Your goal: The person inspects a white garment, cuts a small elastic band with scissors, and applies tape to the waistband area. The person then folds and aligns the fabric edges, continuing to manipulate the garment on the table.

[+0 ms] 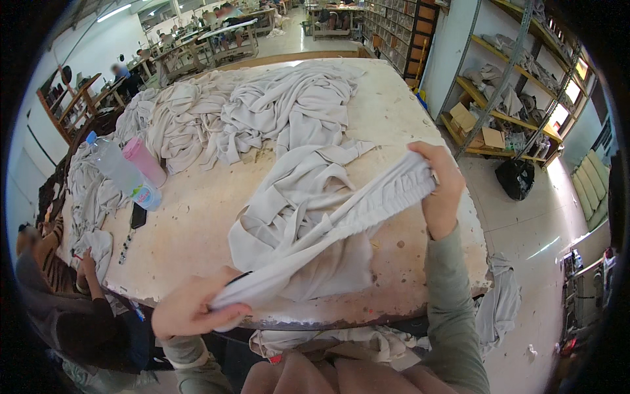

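The fisheye rim blacks out the corners, and the bottom edge cuts off both forearms below the sleeves. The left hand (193,307) sits at about 7 o'clock, clenched around one end of a pale beige garment (328,226); its fingertips are buried under the cloth, so only the knuckles and thumb show. A thin dark object pokes out beside that thumb, too small to identify. The right hand (441,190) is at about 3 o'clock from the middle, fingers curled over the bunched, gathered end of the same garment, and the palm is hidden behind the fabric.

The garment is stretched taut between the two hands, above the near edge of the table (407,118). Its long axis runs diagonally from 7 o'clock up to 2 o'clock, with the wider gathered end pointing up and right. Loose folds of it hang down onto the tabletop, so its full shape cannot be made out.

At 12 o'clock a heap of similar cloth (262,108) covers the far half of the table. At 9 o'clock a clear water bottle (121,172) and a pink bottle (144,161) lie side by side. A seated person (59,289) at 8 o'clock is half cut off. Metal shelves (505,85) stand at 2 o'clock.
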`<state>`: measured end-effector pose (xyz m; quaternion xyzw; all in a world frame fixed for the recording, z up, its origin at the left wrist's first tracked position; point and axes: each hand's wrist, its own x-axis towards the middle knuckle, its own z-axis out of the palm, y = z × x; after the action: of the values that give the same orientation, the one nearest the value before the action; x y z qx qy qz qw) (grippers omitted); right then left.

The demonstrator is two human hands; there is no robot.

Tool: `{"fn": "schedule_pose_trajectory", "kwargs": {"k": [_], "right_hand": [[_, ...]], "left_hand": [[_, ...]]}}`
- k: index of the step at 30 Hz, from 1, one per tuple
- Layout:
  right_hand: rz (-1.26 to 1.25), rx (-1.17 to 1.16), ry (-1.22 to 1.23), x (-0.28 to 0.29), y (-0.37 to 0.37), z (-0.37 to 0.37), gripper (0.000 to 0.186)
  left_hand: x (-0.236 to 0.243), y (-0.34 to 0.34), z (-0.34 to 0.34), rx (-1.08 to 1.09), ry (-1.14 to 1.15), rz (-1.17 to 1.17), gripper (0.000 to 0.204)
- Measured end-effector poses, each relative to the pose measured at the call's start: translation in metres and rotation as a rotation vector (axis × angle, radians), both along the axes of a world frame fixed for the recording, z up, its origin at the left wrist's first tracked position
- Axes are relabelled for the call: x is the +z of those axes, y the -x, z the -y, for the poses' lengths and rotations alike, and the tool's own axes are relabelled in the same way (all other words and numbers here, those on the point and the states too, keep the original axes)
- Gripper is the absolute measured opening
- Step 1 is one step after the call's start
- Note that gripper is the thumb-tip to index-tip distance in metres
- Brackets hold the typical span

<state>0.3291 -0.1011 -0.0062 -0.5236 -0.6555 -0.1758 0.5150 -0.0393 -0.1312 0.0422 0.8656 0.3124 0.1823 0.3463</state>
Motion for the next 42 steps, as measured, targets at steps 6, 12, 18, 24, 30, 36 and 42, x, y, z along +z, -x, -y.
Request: {"fn": "schedule_pose_trajectory", "kwargs": {"k": [6,12,18,24,30,36,42], "right_hand": [[-0.119,-0.138,-0.119,0.022,-0.003,0.021,0.035],[-0.067,-0.088,0.041,0.05,-0.002,0.047,0.032],[-0.149,-0.175,0.174,0.05,-0.056,0.097,0.034],[-0.314,-0.285,0.971,-0.067,-0.059,0.024,0.061],[0.186,0.1,1.129,-0.128,0.0,0.011,0.056],[0.497,1.237,1.265,-0.039,0.001,0.001,0.046],[0.134,-0.097,0.099,0.058,-0.019,-0.035,0.043]], "left_hand": [[0.012,0.049,-0.018,0.881,-0.83,0.067,0.043],[0.032,0.144,-0.069,1.289,-1.392,0.222,0.042],[0.001,0.198,-0.058,1.108,-0.694,0.521,0.038],[-0.124,0.054,-0.074,0.422,0.023,0.006,0.051],[-0.177,0.008,-0.073,0.085,0.132,-0.231,0.052],[-0.102,0.051,-0.086,-0.386,0.132,-0.034,0.036],[-0.008,0.088,-0.158,0.827,-0.959,0.013,0.054]]}}
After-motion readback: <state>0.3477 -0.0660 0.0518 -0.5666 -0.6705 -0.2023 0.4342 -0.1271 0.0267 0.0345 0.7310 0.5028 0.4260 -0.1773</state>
